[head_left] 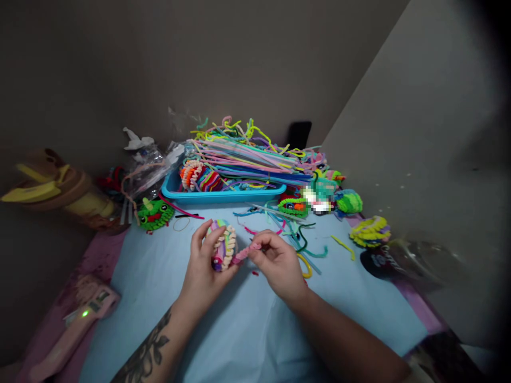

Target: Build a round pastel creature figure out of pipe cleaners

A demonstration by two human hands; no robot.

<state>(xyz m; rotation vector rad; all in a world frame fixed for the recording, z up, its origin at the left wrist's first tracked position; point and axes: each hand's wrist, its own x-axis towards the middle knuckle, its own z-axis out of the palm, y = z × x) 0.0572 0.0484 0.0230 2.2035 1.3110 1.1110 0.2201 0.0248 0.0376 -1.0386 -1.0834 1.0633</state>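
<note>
My left hand (203, 260) is closed around a small pipe-cleaner figure (224, 244) with cream ridges, pastel stripes and a purple bead-like spot at its lower end. With thumb and fingertips, my right hand (277, 263) pinches the end of a pink twisted pipe cleaner (244, 254). The strand's other end meets the figure's right side near my left thumb; whether it is fastened there I cannot tell. Both hands are above the light blue table cover (155, 282). Behind them lie loose pipe-cleaner pieces (305, 236) in teal, green and pink.
A blue tray (223, 197) heaped with pipe cleaners (247, 154) stands at the back. Green pipe-cleaner figure (155, 214) sits left, yellow one (369, 232) right. A clear bottle (415, 260) lies right. A pink glue-gun-like device (80, 324) with a green light and a cup (75, 191) are left.
</note>
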